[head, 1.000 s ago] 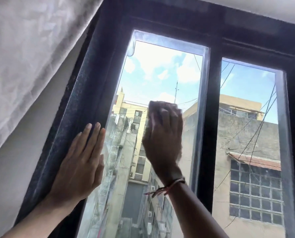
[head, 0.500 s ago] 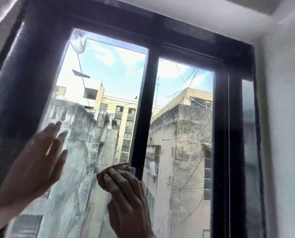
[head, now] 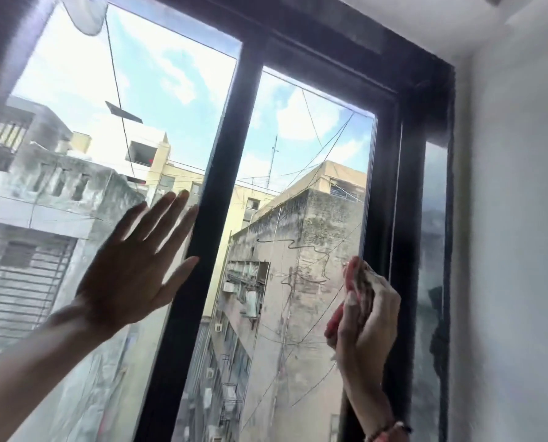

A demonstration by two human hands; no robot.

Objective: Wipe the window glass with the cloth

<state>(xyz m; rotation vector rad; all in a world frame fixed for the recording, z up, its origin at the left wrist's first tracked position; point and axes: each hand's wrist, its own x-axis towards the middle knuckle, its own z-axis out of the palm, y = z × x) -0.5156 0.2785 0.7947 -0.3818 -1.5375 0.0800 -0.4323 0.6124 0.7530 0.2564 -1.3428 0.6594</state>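
Observation:
A black-framed window fills the view, with a left pane (head: 113, 148) and a right pane (head: 301, 193) split by a dark centre bar (head: 215, 193). My right hand (head: 366, 317) presses a crumpled red and white cloth (head: 350, 282) against the right pane, close to its right edge. My left hand (head: 132, 263) lies flat on the left pane with fingers spread, fingertips next to the centre bar. Most of the cloth is hidden behind my right fingers.
The thick black outer frame (head: 406, 199) runs along the right, with a narrow glass strip (head: 433, 250) beyond it and a white wall (head: 515, 250) at far right. Weathered buildings and cables show outside. A pale smear (head: 87, 17) sits at the left pane's top.
My right hand with the cloth has crossed from the left pane over the centre bar to the right pane's right edge. My left hand slid right toward the centre bar. The view swung rightward.

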